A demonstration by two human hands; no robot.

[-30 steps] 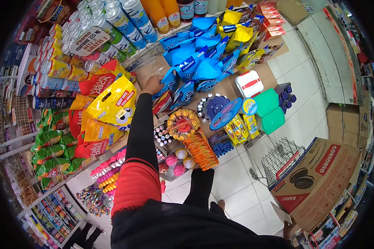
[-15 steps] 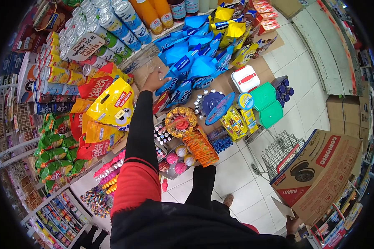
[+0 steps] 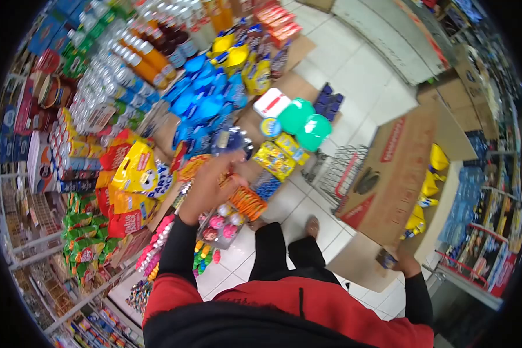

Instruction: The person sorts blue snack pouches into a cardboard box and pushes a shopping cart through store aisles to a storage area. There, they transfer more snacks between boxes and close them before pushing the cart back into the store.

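My left hand (image 3: 210, 188) is raised over the display, its fingers apart and nothing seen in them. Beneath and beside it lie orange packets (image 3: 248, 203), with blue packets (image 3: 200, 98) beyond. At the right, my right hand (image 3: 408, 262) grips the near edge of a large cardboard box (image 3: 391, 174). A small dark patch, perhaps a packet, shows by its fingertips, too small to make out. The box's flaps stand open, and yellow packets (image 3: 426, 185) show inside.
A wire basket (image 3: 343, 171) stands left of the box. Green containers (image 3: 313, 132) and yellow packs (image 3: 274, 159) lie on the display. Bottles and cans (image 3: 107, 87) fill the upper left. Shelves (image 3: 475, 255) line the right side, and my feet are on the tiled floor.
My left hand has moved from the blue packets back toward my body. The view has turned right, and the box's open top with yellow packets inside now shows.
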